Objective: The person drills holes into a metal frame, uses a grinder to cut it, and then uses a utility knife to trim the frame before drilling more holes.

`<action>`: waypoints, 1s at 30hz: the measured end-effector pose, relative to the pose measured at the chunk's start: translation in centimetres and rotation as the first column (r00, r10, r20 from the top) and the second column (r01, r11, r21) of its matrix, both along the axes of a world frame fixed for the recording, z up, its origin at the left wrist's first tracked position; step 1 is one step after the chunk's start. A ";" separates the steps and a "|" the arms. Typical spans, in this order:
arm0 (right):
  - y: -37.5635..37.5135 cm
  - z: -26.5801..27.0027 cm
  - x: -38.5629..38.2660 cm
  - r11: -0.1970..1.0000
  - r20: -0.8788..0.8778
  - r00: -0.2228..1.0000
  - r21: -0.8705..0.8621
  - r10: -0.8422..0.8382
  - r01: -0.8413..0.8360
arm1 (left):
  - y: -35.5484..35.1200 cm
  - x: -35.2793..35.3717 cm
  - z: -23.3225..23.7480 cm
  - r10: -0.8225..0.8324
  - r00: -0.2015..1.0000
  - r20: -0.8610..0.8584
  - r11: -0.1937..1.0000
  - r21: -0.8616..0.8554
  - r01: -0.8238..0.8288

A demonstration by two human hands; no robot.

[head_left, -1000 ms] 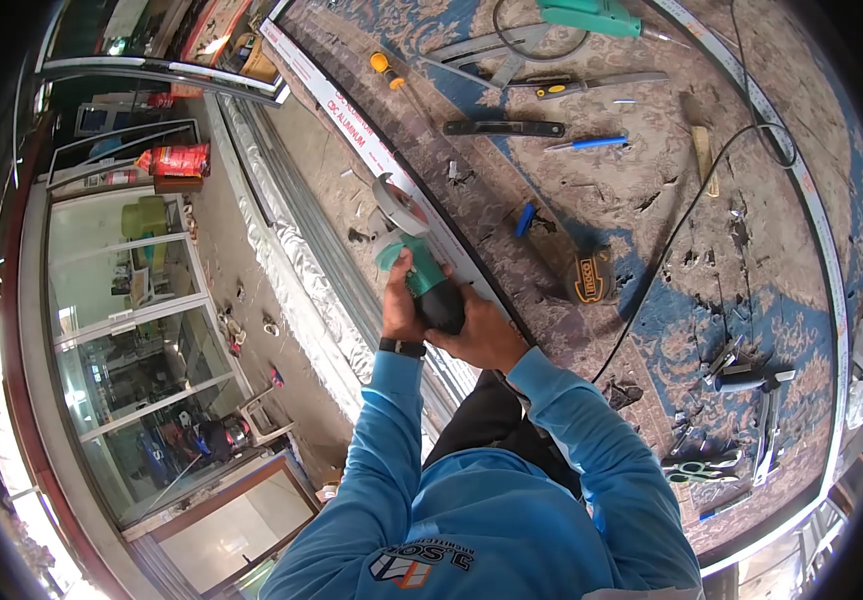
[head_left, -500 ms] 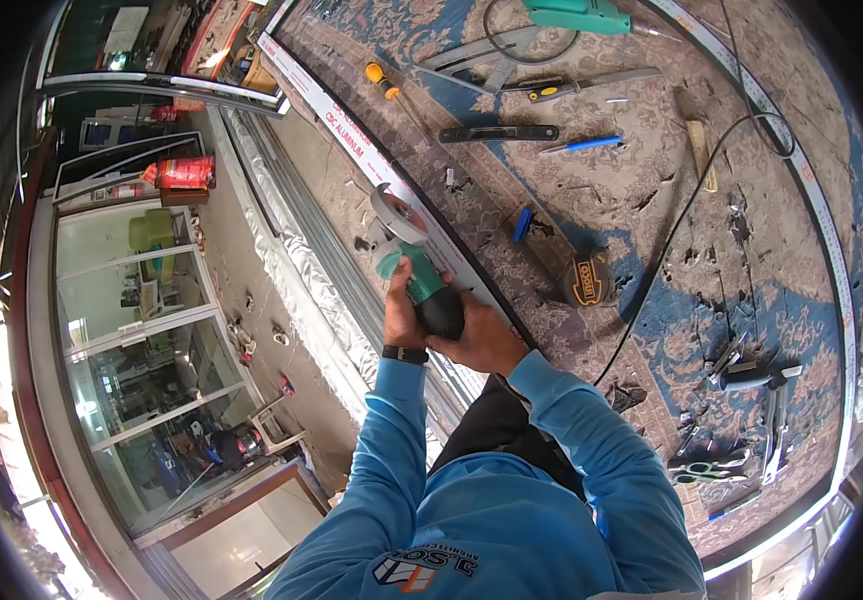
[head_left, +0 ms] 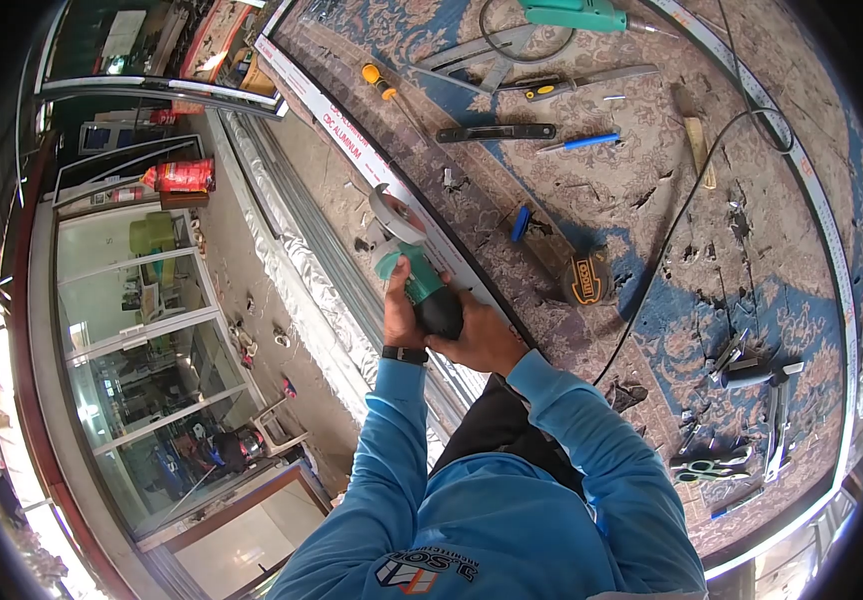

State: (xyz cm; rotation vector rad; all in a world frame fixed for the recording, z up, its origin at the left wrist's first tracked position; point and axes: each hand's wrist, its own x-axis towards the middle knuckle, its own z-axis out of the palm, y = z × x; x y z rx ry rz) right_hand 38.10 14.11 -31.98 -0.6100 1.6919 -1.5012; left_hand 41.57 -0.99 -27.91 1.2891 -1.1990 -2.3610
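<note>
Past the left edge of the carpeted surface (head_left: 642, 215), a dusty, littered floor (head_left: 237, 250) runs to a glass-paned partition (head_left: 157, 343) in pale frames. A brown-framed pale panel (head_left: 252, 528) adjoins it; bright light (head_left: 52, 528) glares beyond a reddish-brown strip (head_left: 24, 300).

Two-handed grip on the angle grinder (head_left: 434, 300).
Left hand (head_left: 403, 312) clasps its left side, right hand (head_left: 486, 335) wraps its rear; left forearm (head_left: 395, 415) and right forearm (head_left: 577, 412) stretch forward, converging behind it.

- A yellow-handled screwdriver (head_left: 384, 87) lies ahead of you on patterned carpet (head_left: 602, 185).
- Green-handled scissors (head_left: 716, 468) lie to your right.
- A red package (head_left: 184, 177) sits to your left.
</note>
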 end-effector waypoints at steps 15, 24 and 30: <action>0.2 0.1 0.2 1.000 -0.003 1.000 -0.004 -0.015 0.015 | 0.0 0.3 0.0 -0.022 1.000 0.010 1.000 -0.017 0.022; 0.7 0.4 0.5 0.999 -0.026 1.000 0.049 -0.002 0.003 | 0.5 0.8 -0.2 -0.012 1.000 0.008 1.000 -0.011 0.012; 0.7 0.2 0.9 0.998 -0.037 0.999 0.065 -0.008 0.011 | 0.5 0.9 -0.2 -0.025 1.000 0.012 1.000 -0.003 0.025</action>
